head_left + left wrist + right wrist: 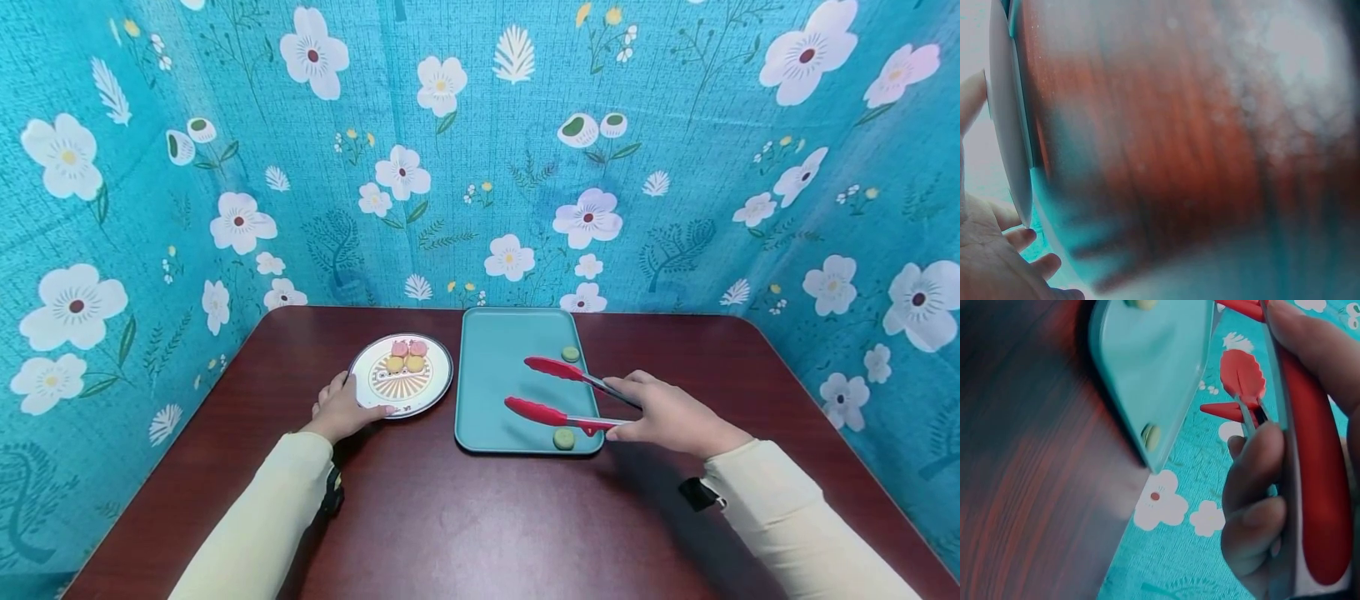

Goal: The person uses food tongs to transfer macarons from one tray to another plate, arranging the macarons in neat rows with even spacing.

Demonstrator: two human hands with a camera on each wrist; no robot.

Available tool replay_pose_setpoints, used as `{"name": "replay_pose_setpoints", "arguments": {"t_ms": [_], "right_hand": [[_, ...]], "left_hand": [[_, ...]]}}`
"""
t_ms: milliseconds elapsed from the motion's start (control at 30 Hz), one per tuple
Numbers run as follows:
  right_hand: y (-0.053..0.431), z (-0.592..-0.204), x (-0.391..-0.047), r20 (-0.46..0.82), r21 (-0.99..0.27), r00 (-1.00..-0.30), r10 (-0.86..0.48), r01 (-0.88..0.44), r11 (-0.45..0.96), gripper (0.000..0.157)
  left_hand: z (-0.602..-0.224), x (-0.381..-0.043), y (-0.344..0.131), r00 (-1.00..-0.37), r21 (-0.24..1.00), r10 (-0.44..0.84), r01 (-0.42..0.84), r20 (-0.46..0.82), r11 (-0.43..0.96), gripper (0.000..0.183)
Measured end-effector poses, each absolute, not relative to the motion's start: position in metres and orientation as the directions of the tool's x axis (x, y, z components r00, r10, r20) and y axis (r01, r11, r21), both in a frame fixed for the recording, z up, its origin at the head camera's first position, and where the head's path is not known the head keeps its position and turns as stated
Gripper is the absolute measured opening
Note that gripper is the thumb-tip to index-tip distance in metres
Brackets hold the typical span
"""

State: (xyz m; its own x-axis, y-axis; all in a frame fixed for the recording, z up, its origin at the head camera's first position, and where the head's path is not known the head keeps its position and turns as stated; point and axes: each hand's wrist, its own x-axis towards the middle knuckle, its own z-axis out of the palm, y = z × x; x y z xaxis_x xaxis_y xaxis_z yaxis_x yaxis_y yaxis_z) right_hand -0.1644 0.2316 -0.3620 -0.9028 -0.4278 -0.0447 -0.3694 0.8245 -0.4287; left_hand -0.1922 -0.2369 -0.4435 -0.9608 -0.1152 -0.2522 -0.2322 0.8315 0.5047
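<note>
At the left, a white plate (435, 387) with a printed pattern bears pink macarons (408, 348) and yellow macarons (405, 364). My left hand (341, 410) holds the plate at its near left rim; the left wrist view shows the plate edge-on between thumb and fingers. My right hand (671, 417) grips metal tongs (534, 411) with red tips and red handle covers. Spread apart, the tongs' tips hover over a blue-green tray (487, 358) with nothing between them. On the tray's right side lie two green macarons, a far one (570, 354) and a near one (564, 438).
Plate and tray stand side by side on a dark reddish-brown table (465, 525). A blue floral cloth (465, 192) hangs behind the table and along both sides. A black strap (699, 493) is at the right wrist.
</note>
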Motion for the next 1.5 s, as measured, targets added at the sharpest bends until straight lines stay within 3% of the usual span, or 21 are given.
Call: {"name": "replay_pose_setpoints", "arguments": {"t_ms": [533,1100,1500], "right_hand": [[0.254,-0.357,-0.168,-0.155,-0.405,-0.893,-0.423,-0.333,0.851,0.087],[0.273,-0.35,-0.162,-0.147,-0.371,-0.873,-0.465,-0.387,0.844,0.083],[0.279,-0.346,-0.16,-0.21,-0.381,-0.871,-0.444,-0.345,0.857,0.087]], "left_hand": [[-0.446,-0.196,-0.239,-0.96,0.508,-0.112,-0.232,-0.255,0.83,0.11],[-0.445,-0.195,-0.238,-0.963,0.512,-0.112,-0.227,-0.246,0.828,0.109],[-0.446,-0.195,-0.238,-0.961,0.502,-0.12,-0.233,-0.248,0.833,0.11]]}}
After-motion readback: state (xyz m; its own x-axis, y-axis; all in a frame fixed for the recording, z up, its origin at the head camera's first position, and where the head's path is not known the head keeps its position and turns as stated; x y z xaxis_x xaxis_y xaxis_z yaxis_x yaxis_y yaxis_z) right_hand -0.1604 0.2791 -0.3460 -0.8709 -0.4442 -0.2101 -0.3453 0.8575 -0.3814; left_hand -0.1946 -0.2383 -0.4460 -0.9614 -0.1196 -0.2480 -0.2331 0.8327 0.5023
